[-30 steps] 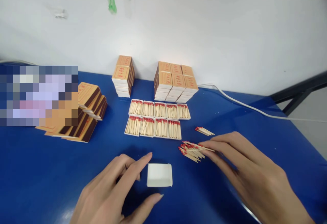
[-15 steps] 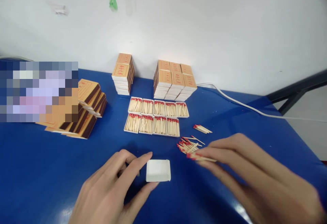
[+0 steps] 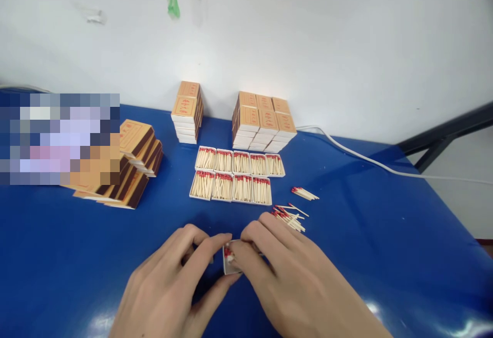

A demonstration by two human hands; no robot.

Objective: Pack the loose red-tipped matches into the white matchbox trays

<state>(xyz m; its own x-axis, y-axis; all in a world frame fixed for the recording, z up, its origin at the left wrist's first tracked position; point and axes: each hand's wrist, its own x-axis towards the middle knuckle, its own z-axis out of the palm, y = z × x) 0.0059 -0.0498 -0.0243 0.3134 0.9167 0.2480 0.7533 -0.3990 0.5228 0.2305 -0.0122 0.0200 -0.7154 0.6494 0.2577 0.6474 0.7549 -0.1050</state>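
My left hand (image 3: 165, 276) steadies a small white matchbox tray (image 3: 232, 270) on the blue table, index finger at its far edge and thumb at its near edge. Over that tray is my right hand (image 3: 296, 276), its fingers pinched on matches (image 3: 227, 252); only a few red heads show, and the rest are hidden by the fingers. Just beyond the right hand lies a loose heap of matches (image 3: 288, 218). A smaller bunch of matches (image 3: 305, 193) lies farther back.
Two rows of filled matchbox trays (image 3: 241, 188) stand ahead. Behind them are a narrow stack of matchboxes (image 3: 185, 109) and a wider stack (image 3: 262, 122) by the wall. More matchboxes (image 3: 134, 143) are piled at left, partly blurred out. A white cable (image 3: 354, 154) runs along the right.
My right hand has moved left with its matches, from beside the loose heap to over the tray. The left hand keeps its hold on the tray.
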